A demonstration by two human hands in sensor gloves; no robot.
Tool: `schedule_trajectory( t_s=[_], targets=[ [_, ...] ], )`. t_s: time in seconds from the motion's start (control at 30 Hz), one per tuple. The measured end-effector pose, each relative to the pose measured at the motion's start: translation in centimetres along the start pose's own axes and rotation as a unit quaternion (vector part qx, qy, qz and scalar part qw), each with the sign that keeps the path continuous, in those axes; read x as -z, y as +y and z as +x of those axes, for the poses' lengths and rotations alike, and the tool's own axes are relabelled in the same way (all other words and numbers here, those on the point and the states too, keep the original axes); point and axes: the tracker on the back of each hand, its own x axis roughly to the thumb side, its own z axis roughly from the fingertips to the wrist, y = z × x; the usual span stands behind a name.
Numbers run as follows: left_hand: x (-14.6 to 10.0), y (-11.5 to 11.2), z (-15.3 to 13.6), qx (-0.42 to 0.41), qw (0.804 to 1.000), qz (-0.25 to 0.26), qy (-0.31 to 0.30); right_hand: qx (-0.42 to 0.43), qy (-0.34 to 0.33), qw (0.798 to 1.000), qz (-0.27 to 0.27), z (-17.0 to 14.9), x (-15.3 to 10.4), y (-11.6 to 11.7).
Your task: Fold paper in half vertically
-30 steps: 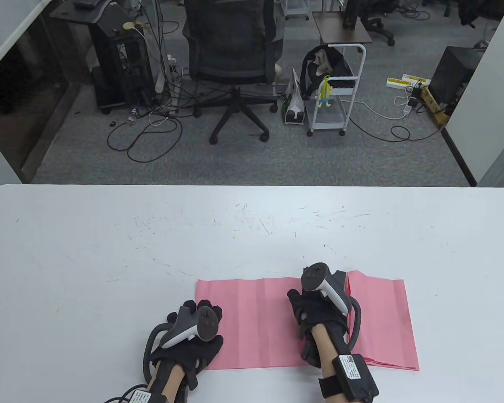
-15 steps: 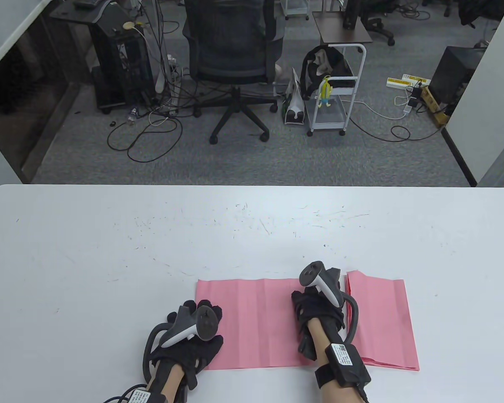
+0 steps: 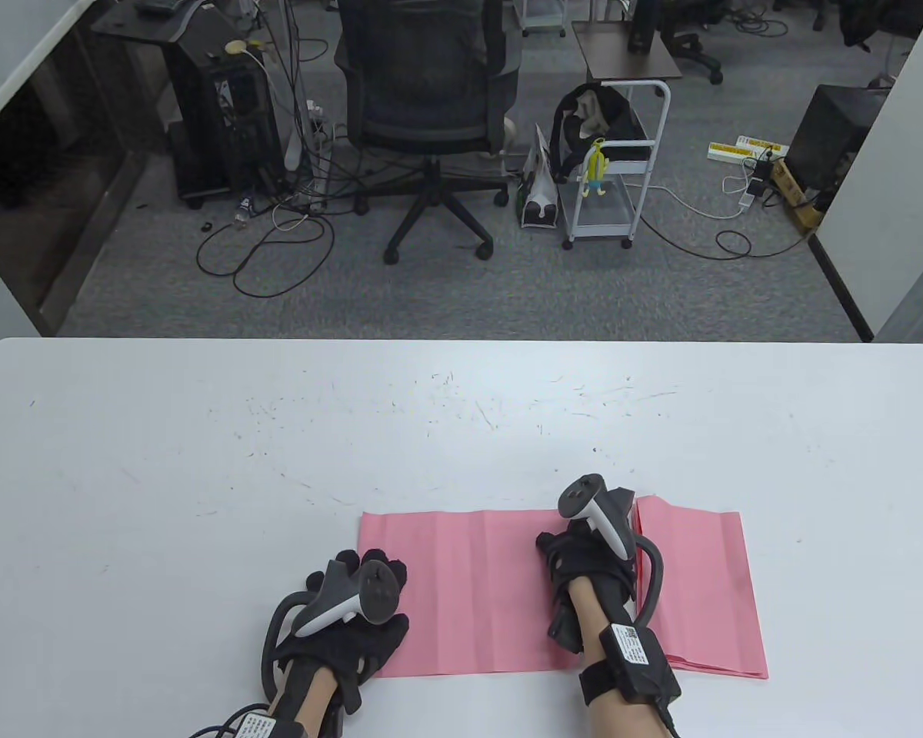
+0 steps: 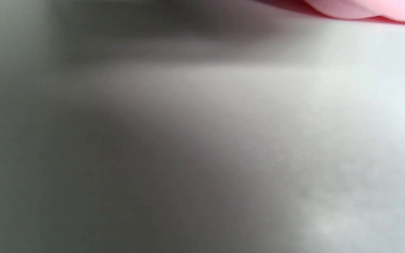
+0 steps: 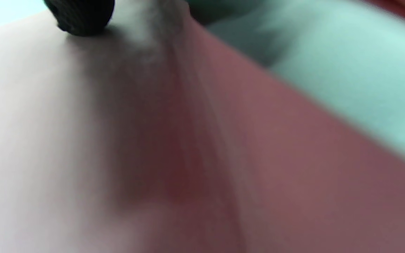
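Observation:
A pink paper [image 3: 469,584] lies flat near the front edge of the white table [image 3: 431,430]. It is a wide strip, and the edge of a folded layer runs front to back near its right third. My left hand [image 3: 369,573] rests flat on the paper's left end, fingers spread. My right hand [image 3: 584,557] presses on the paper just left of that layer edge, and its tracker hides its fingers. In the right wrist view one gloved fingertip [image 5: 79,15] touches the pink paper [image 5: 83,140] beside a crease. The left wrist view shows only blurred table and a strip of the paper [image 4: 371,8].
The table's front edge lies just below the paper. Beyond the far edge stand an office chair [image 3: 427,100] and a white cart [image 3: 615,177] on the floor, off the work surface.
My right hand has slid a little away from me and to the right along the paper, its wrist turning. My left hand and the paper have not moved.

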Motion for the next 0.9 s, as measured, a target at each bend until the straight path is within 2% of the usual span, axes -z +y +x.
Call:
schedule_trajectory(
  t_s=[0.2, 0.43, 0.57, 0.67, 0.77, 0.9],
  targets=[
    [0.0, 0.0, 0.0, 0.000, 1.000, 0.000, 0.000, 0.027, -0.014, 0.999, 0.013, -0.3, 0.3, -0.2],
    [0.0, 0.0, 0.0, 0.000, 1.000, -0.001, -0.001, 0.176, -0.112, 0.974, 0.090, -2.2, 0.0, -1.4],
    [0.0, 0.0, 0.0, 0.000, 1.000, -0.001, -0.001, 0.267, -0.162, 0.940, 0.139, -3.4, -0.5, -1.9],
    [0.0, 0.1, 0.0, 0.001, 1.000, -0.001, -0.001, 0.345, -0.212, 0.893, 0.195, -3.9, -1.1, -1.9],
    [0.0, 0.1, 0.0, 0.001, 1.000, -0.001, -0.001, 0.378, -0.262, 0.861, 0.215, -3.5, -2.2, -1.7],
    [0.0, 0.0, 0.0, 0.001, 1.000, 0.000, -0.001, 0.370, -0.321, 0.846, 0.211, -1.7, -4.4, -1.3]
  ],
)
